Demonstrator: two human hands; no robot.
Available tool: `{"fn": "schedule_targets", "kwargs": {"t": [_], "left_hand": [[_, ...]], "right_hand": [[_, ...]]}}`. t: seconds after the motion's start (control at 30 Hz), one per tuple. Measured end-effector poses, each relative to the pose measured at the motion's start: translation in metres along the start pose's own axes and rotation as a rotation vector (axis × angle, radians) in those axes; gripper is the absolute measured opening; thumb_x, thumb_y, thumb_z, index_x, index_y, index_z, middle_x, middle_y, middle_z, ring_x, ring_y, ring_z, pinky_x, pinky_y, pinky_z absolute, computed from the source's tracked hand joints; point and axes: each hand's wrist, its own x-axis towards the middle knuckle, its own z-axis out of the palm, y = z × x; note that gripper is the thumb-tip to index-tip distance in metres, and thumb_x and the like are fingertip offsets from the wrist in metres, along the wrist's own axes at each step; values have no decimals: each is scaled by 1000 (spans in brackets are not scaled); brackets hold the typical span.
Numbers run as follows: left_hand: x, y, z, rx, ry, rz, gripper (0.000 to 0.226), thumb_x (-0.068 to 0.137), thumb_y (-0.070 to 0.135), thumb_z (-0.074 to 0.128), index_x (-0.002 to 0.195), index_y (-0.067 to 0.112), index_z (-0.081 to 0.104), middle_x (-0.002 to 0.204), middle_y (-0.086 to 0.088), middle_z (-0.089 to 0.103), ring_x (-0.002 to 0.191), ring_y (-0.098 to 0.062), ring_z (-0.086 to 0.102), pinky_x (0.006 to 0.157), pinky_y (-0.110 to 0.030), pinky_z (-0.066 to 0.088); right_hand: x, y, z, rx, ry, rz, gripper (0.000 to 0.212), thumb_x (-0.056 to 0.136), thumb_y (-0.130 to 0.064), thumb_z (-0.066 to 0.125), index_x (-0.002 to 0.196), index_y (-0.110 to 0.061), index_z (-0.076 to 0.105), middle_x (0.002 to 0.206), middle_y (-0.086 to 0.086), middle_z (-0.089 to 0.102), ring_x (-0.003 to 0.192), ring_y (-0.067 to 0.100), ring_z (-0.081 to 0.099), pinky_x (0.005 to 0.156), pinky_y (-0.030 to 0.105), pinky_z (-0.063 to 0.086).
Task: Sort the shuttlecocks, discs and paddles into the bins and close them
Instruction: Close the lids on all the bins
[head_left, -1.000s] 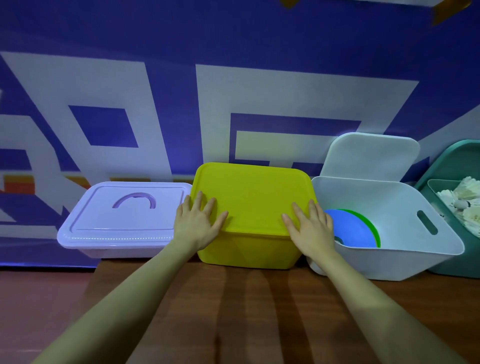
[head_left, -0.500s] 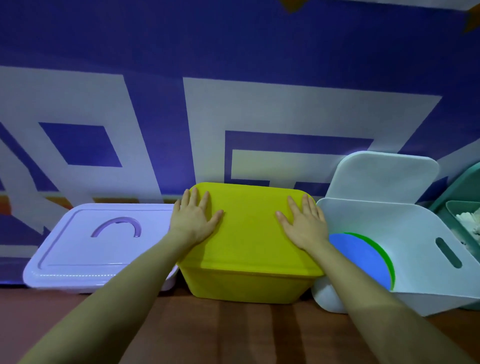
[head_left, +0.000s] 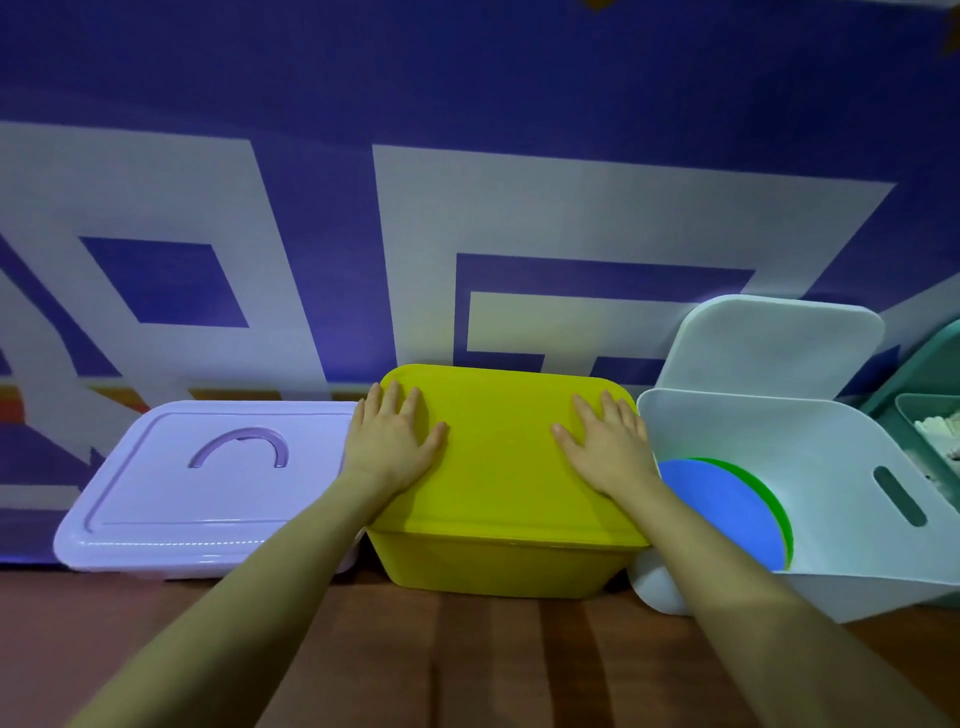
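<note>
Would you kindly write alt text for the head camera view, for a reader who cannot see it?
Both hands, left hand and right hand, press flat on the yellow bin's lid on a wooden table. A closed lilac bin sits to its left; to its right, an open white bin holds a blue disc and a green disc.

Bare wooden tabletop (head_left: 467, 660) in front — bins wall the back: lilac bin (head_left: 208, 488), yellow bin (head_left: 504, 519), white bin (head_left: 810, 499).

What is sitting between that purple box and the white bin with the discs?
In the head view, the yellow bin, lid on, stands between the purple box and the white bin. Both hands, left hand and right hand, press flat on its lid.
</note>
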Motion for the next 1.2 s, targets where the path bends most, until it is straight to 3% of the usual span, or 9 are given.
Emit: {"fn": "schedule_targets", "kwargs": {"t": [0.3, 0.57, 0.97, 1.2], "left_hand": [[-44, 23, -9, -86, 78, 205, 57, 96, 41, 41, 147, 21, 26, 156, -3, 18, 142, -24, 18, 113, -37, 17], [-70, 104, -22, -52, 123, 282, 55, 96, 37, 42, 147, 21, 27, 156, -4, 20, 139, -23, 25, 110, -36, 23], [-82, 276, -15, -78, 221, 124, 52, 96, 36, 42, 145, 23, 29, 153, -3, 27, 138, -22, 27, 107, -35, 28], [-47, 338, -16, -31, 223, 122, 55, 96, 34, 43, 146, 18, 26, 152, -4, 29, 134, -24, 33, 106, -35, 29]], "right_hand": [[-69, -4, -4, 43, 130, -52, 49, 99, -43, 33, 144, -26, 33, 151, 3, 32, 137, 23, 28, 109, 34, 21], [-93, 56, -29, 71, 230, -62, 42, 97, -35, 41, 137, -22, 46, 132, 5, 53, 119, 29, 47, 96, 37, 34], [-77, 208, -78, 151, 265, -200, 43, 97, -31, 40, 139, -21, 43, 134, 3, 50, 122, 26, 46, 100, 36, 32], [-46, 274, -97, 234, 312, -143, 51, 96, -30, 44, 145, -19, 32, 141, 10, 40, 124, 31, 42, 99, 39, 35]]}}
